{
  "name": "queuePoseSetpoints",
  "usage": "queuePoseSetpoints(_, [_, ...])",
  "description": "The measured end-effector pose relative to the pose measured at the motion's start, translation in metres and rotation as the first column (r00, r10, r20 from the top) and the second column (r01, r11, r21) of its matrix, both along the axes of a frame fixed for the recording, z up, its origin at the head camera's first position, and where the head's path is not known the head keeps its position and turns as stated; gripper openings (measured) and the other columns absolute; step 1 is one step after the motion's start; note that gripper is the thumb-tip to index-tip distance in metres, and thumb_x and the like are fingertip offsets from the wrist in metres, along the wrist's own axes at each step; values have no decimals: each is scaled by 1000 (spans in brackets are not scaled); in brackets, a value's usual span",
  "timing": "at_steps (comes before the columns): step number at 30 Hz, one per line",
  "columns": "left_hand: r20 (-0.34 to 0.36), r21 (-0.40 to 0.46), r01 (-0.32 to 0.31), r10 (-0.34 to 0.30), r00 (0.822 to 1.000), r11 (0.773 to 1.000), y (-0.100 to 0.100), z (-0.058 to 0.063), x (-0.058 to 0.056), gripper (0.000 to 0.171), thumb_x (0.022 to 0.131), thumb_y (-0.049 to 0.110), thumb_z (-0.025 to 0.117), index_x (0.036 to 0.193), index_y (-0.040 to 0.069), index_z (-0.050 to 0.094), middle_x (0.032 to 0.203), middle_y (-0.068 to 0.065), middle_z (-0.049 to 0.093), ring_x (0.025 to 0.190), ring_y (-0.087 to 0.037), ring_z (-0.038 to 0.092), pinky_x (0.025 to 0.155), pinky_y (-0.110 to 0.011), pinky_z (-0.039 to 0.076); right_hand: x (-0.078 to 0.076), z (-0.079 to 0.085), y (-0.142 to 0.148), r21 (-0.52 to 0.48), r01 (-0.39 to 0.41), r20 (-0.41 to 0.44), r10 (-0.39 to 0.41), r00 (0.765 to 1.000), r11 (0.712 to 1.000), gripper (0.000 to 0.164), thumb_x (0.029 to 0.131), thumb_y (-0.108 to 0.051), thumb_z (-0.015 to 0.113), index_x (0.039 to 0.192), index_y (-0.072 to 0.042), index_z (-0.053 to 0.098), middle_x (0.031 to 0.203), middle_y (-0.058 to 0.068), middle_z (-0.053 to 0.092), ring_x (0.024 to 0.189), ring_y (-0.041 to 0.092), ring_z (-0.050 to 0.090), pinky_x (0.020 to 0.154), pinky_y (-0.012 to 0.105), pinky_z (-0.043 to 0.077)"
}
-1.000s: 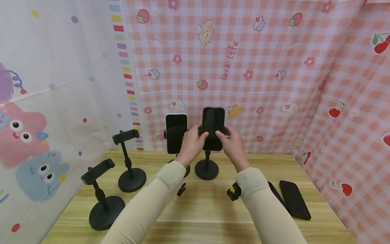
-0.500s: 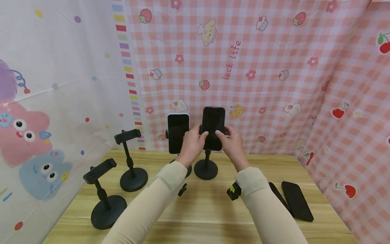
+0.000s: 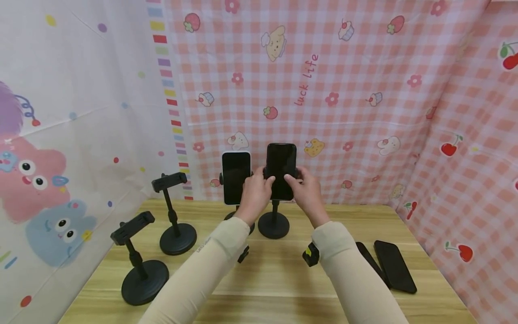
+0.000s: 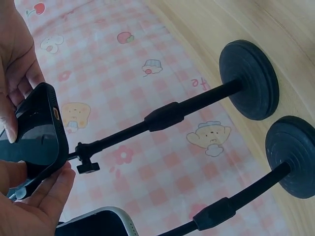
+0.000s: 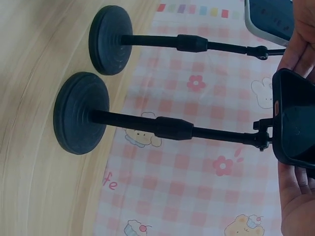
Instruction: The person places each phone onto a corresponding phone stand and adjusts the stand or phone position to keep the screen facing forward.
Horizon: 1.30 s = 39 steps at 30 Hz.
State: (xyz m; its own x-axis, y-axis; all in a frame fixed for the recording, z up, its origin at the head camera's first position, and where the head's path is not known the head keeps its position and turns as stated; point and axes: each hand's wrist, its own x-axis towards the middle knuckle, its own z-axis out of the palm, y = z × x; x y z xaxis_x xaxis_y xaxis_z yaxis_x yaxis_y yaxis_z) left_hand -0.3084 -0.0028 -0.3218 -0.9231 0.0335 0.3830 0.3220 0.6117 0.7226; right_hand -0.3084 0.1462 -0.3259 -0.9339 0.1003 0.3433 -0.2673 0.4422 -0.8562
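While in two hands [image 3: 256, 191] [image 3: 309, 192], one phone [image 3: 281, 159] (of four), four stands [image 3: 274, 226].

Black phone [image 3: 282, 161], upright, atop black stand [image 3: 274, 226]

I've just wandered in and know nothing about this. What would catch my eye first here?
Probably the black phone near the middle of the head view, gripped at its sides by the left hand and the right hand, above a round-based stand. Just left of it is an upright white-rimmed phone. Behind them hangs a bright pink checked cloth with cartoon prints.
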Motion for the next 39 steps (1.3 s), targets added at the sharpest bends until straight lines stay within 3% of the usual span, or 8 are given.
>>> queuePoseSetpoints(13, [-4,9,-19,20,1000,1000,4,-3,-2,47,103,27,55,140,-2,48,100,-17,68,82,-26,68,73,-39,56,-4,-3,4,17,-26,-32,26,999,1000,40,100,-29,61,135,-9,57,112,16,66,98,32,67,73,43,55])
queuePoseSetpoints(27, [3,5,-19,19,1000,1000,4,-2,-1,49,104,29,54,142,0,46,98,-16,68,76,-25,67,70,-38,56,-4,-2,3,-2,-17,-27,17,1000,1000,40,100,-30,60,134,-9,58,116,16,66,101,31,67,82,46,56])
queuePoseSetpoints(32, [5,6,-26,26,1000,1000,4,-2,-2,49,104,30,54,142,0,46,96,-16,67,80,-26,67,72,-39,55,-3,0,2,-2,-17,-13,17,1000,1000,42,100,-32,60,136,-10,56,118,16,65,103,32,66,83,46,56])
queuePoseSetpoints(39, [42,7,-43,43,998,999,8,3,-4,49,103,30,54,142,1,46,110,-18,67,95,-30,67,80,-42,56,-6,3,3,13,-11,20,11,1000,1000,46,101,-34,58,139,-10,54,120,16,63,106,32,65,84,46,55])
